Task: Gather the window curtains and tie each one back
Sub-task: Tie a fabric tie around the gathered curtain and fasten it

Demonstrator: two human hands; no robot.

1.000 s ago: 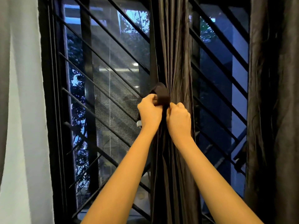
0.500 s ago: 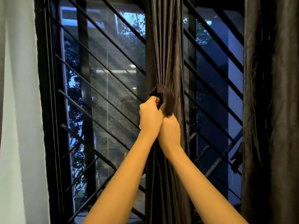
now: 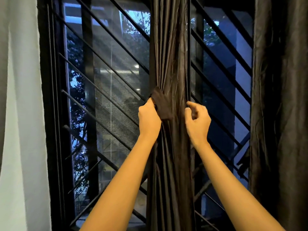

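Left hand (image 3: pixel 149 119): fingers curled round the lower left edge of the dark tie band (image 3: pixel 162 105), gripping it against the left side of the gathered curtain (image 3: pixel 170 55). Band runs slantwise, from the curtain's left edge down toward its middle; its lower end lies just beside the left knuckles.

Right hand (image 3: pixel 197 120): fingers curled, thumb and forefinger tips at the curtain's right edge, level with the band but apart from it. Cannot tell whether they pinch the cloth or only touch it.

Gathered curtain hangs upright between the two hands, bunched into a narrow pleated column, both forearms flanking it.

Behind it: window grille (image 3: pixel 103 90) with slanted dark bars. Far right, a second dark curtain (image 3: pixel 283 97) hangs loose. Far left, a pale curtain (image 3: pixel 20 114).
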